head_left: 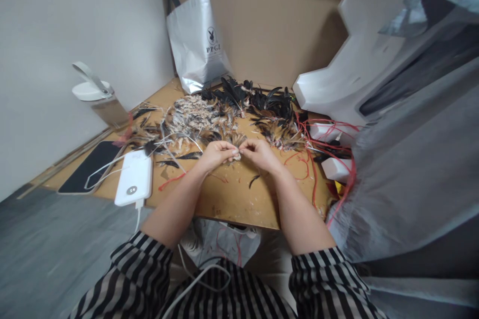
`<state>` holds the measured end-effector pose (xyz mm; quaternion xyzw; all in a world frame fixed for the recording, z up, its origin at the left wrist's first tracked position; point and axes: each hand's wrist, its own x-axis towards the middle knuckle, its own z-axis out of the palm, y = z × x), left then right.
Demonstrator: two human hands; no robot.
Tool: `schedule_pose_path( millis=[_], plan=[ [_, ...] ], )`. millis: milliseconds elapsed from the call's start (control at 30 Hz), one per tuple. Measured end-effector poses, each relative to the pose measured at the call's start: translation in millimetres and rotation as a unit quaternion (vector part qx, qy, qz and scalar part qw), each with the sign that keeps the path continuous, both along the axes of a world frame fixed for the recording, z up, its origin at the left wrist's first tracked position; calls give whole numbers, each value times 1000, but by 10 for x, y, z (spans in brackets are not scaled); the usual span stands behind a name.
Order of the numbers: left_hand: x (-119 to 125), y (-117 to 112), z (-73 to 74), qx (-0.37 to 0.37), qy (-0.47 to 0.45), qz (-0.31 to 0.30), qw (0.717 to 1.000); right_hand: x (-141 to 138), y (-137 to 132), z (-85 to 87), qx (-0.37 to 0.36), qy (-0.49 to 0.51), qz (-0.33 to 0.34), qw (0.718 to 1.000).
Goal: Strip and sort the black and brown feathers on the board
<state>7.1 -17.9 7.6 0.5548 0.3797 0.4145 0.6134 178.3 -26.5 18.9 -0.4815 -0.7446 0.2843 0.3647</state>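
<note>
Tuft of feathers (235, 138) in a thumb-and-finger grip of both the left hand (217, 156) and the right hand (260, 155) — over the bench (239, 199), nearer the wearer than the silver bag (196, 40); black feathers (277, 104) lie right of the bag's foot — phone (86, 169), white power bank (133, 177) and lidded bottle (109, 111) are left of the bag

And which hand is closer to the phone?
Left. The left hand is to the right of the phone, with the power bank lying between them. The right hand is farther over, on the left hand's far side.
</note>
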Motion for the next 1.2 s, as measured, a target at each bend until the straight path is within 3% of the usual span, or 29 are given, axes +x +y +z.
schedule_pose_path(
  millis=[400, 533, 667, 767, 1200],
  plan=[
    [-41, 66, -78, -72, -32, 8, 997, 21, -28, 56, 33, 11, 71, 997],
    [-34, 55, -60, -105, -54, 6, 993, 39, -33, 67, -31, 24, 106, 994],
    [-24, 48, -65, -89, -59, 0, 994, 8, -26, 30, -110, 74, 64, 989],
    [-14, 39, -79, -60, -45, -4, 997, -37, -9, -25, -114, 112, 23, 987],
    [44, 38, -109, -2, 14, 27, 1000, -60, 26, -127, -130, 81, 11, 988]
  ],
)
